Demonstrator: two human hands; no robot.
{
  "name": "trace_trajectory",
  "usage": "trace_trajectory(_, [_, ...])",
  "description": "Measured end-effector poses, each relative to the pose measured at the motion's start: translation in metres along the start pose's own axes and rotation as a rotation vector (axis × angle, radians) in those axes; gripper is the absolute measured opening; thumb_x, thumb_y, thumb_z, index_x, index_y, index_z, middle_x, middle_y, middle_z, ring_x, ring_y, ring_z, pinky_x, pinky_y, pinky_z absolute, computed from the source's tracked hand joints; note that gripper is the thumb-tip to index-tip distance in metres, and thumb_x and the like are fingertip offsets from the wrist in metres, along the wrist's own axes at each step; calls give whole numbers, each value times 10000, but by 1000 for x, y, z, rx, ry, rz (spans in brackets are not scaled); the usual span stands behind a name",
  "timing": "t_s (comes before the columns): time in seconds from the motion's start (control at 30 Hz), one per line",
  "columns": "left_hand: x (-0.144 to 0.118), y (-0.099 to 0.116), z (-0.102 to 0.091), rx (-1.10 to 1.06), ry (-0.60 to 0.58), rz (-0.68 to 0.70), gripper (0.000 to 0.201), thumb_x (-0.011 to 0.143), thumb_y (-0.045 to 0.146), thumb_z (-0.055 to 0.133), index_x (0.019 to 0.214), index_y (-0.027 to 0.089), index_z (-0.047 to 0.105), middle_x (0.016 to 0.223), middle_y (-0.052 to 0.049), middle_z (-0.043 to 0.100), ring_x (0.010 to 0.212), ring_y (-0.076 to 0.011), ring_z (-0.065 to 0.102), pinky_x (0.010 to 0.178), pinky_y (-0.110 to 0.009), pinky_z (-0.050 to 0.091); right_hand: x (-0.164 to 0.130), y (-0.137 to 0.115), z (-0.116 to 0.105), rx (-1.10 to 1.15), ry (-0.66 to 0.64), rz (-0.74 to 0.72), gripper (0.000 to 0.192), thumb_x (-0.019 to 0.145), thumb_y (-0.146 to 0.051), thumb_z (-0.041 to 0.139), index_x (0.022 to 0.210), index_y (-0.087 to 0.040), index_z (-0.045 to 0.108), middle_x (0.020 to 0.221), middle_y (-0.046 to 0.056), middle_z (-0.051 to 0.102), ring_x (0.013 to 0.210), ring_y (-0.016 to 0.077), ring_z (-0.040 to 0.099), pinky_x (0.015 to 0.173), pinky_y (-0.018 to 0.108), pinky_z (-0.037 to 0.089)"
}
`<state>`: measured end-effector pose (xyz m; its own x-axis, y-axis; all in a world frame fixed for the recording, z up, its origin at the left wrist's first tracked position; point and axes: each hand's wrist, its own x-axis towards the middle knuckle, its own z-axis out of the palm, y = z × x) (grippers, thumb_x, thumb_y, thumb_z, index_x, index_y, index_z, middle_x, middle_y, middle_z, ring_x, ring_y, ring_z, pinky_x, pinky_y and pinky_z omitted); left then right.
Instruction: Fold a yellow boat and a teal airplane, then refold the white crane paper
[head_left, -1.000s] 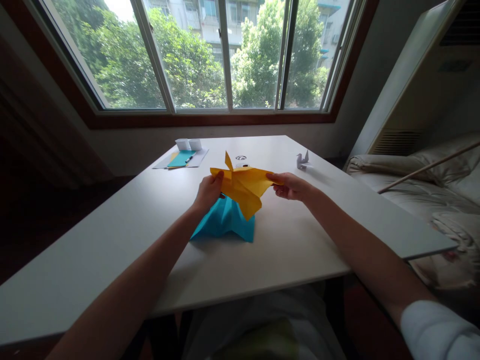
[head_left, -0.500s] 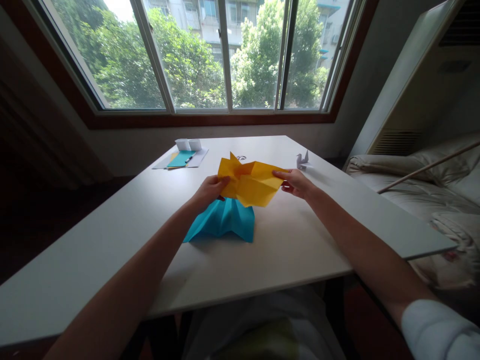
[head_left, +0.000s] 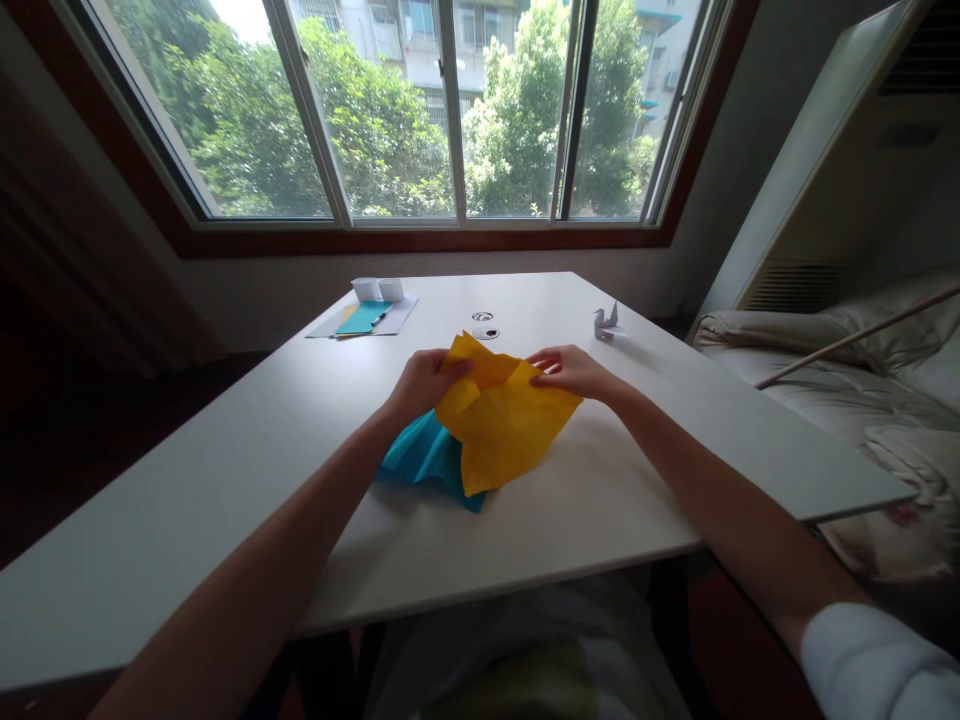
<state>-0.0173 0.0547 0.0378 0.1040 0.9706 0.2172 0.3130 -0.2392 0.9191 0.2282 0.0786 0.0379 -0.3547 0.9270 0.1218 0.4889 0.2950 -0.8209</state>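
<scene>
A creased sheet of yellow paper (head_left: 514, 425) is held between both hands above the white table (head_left: 300, 450). My left hand (head_left: 426, 385) pinches its upper left edge, thumb on top. At its upper right, my right hand (head_left: 574, 373) grips the edge between thumb and fingers. Beneath the yellow sheet lies a pleated blue paper (head_left: 427, 455), partly covered by it and by my left hand. Whether the two papers touch I cannot tell.
Toward the back left are two white paper boxes (head_left: 377, 290), flat coloured sheets (head_left: 364, 318) and a pen (head_left: 380, 319). A white folded paper bird (head_left: 605, 321) stands at the back right. Round table fittings (head_left: 486, 332) sit beyond my hands. A sofa (head_left: 840, 370) is at the right.
The yellow paper has tipped so that its broad face hangs lower toward me, covering more of the blue paper. My right hand has moved slightly left. The blue paper has shifted.
</scene>
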Motion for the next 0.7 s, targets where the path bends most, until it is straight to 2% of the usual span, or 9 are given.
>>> trace_trajectory(0.07, [-2, 3, 2, 1, -37, -1, 324, 648, 430, 681, 796, 142, 686, 715, -25, 693, 617, -184, 629, 516, -243, 487, 0, -1, 2, -52, 12, -73, 316, 649, -270, 697, 956, -196, 687, 860, 41, 681, 744, 154, 619, 598, 224, 478])
trace_trajectory(0.17, [-2, 4, 2, 18, 6, 27, 316, 641, 418, 689, 780, 134, 692, 711, -30, 692, 619, -185, 628, 505, -237, 481, -1, -3, 3, -7, -8, -94, 231, 686, -316, 673, 865, -170, 690, 794, 43, 684, 723, 157, 623, 582, 220, 478])
trace_trajectory(0.3, [0, 2, -1, -57, 113, 60, 343, 614, 411, 713, 797, 122, 694, 757, -38, 700, 690, -201, 639, 566, -252, 505, -1, -5, -1, 195, 17, 29, 215, 685, -310, 692, 835, -157, 671, 805, 62, 690, 691, 165, 631, 584, 241, 500])
trace_trajectory(0.47, [5, -4, -5, -295, 183, 9, 377, 572, 369, 757, 832, 108, 675, 822, -56, 698, 753, -204, 646, 658, -292, 535, -1, -5, -5, 456, 30, 209, 179, 676, -200, 702, 841, -151, 651, 841, 76, 693, 681, 172, 644, 626, 278, 535])
trace_trajectory(0.7, [16, -14, -14, -577, 393, -172, 101, 687, 121, 648, 781, 88, 631, 684, -43, 662, 618, -154, 639, 615, -267, 540, 4, 9, -10, 699, 95, 275, 122, 700, -126, 657, 820, -143, 638, 782, 71, 693, 682, 190, 660, 666, 328, 554])
